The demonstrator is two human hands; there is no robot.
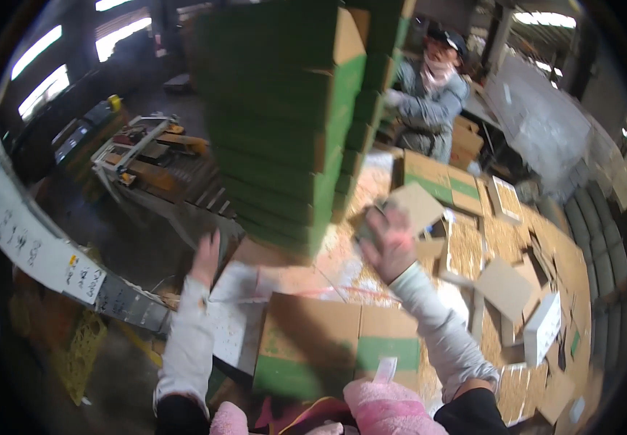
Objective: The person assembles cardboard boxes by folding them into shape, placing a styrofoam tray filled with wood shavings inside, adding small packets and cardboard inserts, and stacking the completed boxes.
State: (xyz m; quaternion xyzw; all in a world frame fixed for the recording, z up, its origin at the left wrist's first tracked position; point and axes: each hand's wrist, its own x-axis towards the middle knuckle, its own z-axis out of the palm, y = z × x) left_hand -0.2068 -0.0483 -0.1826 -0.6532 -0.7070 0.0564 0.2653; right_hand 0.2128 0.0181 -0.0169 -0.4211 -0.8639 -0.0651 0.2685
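A tall stack of green-and-brown cardboard boxes (277, 145) rises in front of me and leans slightly in the picture. To the left of its base is my left hand (207, 259), fingers stretched upward and holding nothing I can see. My right hand (389, 239) is raised to the right of the stack, its thumb spread from the fingers. Motion blurs it, and a dark patch beside its fingers cannot be made out. Between my forearms, close to me, lies a flat brown box with a green band (313, 337).
Across the worktable, a person in grey-blue clothes (436, 101) stands beside the stack. Loose cardboard pieces (505, 286), straw-coloured panels (464, 250) and a white box (543, 330) cover the right side. A white metal beam (38, 243) runs along the left. A wheeled frame (147, 148) stands beyond.
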